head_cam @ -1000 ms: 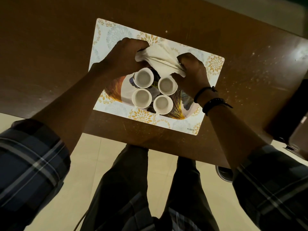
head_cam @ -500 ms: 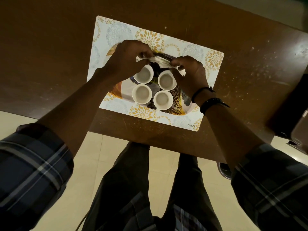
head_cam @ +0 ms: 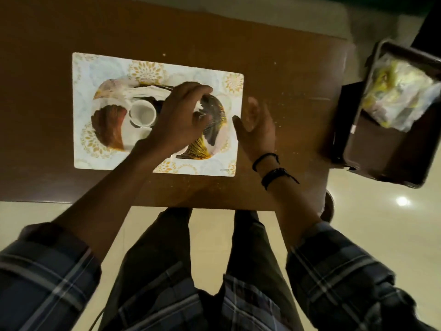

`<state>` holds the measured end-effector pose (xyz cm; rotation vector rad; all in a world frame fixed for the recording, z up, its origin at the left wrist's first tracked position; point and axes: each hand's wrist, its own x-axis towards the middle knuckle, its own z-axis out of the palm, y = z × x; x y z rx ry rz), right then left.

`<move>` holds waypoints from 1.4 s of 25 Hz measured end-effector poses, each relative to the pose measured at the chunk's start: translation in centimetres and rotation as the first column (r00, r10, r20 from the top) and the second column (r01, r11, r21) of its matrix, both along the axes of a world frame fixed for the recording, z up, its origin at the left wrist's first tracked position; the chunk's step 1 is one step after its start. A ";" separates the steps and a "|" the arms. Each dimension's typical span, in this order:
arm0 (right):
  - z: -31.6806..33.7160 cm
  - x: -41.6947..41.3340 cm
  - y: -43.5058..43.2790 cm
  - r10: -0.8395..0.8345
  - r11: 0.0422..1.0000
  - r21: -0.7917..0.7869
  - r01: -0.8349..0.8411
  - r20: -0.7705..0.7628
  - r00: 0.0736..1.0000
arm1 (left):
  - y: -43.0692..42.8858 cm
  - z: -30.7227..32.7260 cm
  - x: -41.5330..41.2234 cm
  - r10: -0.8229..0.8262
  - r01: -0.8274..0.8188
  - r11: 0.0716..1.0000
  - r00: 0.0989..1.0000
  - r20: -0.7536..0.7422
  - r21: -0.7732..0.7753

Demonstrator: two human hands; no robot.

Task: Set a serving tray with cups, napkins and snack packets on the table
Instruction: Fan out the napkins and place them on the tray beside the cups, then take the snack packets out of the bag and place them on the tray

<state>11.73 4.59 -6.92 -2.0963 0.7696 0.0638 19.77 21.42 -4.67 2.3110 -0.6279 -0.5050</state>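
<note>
An oval patterned serving tray [head_cam: 107, 126] rests on a floral placemat [head_cam: 95, 65] on the brown table. A folded white napkin [head_cam: 145, 90] lies along the tray's far side. One white cup [head_cam: 142, 113] shows fully and a second cup [head_cam: 142, 134] shows partly in front of it; any others are hidden under my left hand [head_cam: 181, 115]. That hand hovers over the tray's middle with its fingers bent and apart, and I see nothing gripped in it. My right hand [head_cam: 256, 124] is open, palm inward, just off the tray's right end. Snack packets [head_cam: 401, 96] lie in a dark tray at the right.
The dark rectangular tray [head_cam: 386, 161] with the packets sits past the table's right edge, beside a black box [head_cam: 346, 120]. The table's near edge [head_cam: 214, 207] runs just above my legs, with pale floor tiles below.
Both hands have let go of the napkin, which now lies on the tray's far side. My left hand moved over the cups, my right hand drew off to the right. The view swung right.
</note>
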 end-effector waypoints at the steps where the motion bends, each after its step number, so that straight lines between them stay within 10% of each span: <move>1: 0.3 -1.3 -2.3 -0.096 0.995 0.006 0.096 -0.017 0.995 | -2.1 0.6 -1.1 -0.034 0.034 0.999 0.999 -0.017 -0.004; 8: -0.1 -10.2 -21.6 -0.641 0.748 0.124 0.652 -0.118 0.758 | -15.8 1.6 -8.2 -0.175 0.178 0.984 0.974 -0.144 0.010; 15: -4.3 -11.1 -35.8 -0.749 0.399 0.440 0.805 -0.350 0.563 | -24.7 -2.4 -12.3 -0.160 0.182 0.982 0.946 -0.280 0.056; 19: -6.1 -9.9 -42.4 -0.850 0.472 0.084 0.878 -0.222 0.478 | -26.7 -4.6 -13.6 -0.118 0.155 0.984 0.936 -0.332 0.087; 23: -7.0 -9.7 -46.7 -0.766 0.562 0.077 0.823 -0.328 0.553 | -27.5 -5.6 -13.9 -0.108 0.159 0.981 0.925 -0.365 0.111; 35: 4.5 -10.5 -35.1 -0.434 0.757 0.555 0.344 0.032 0.901 | -24.4 -1.2 -13.6 0.055 -0.092 0.995 0.857 -0.512 -0.046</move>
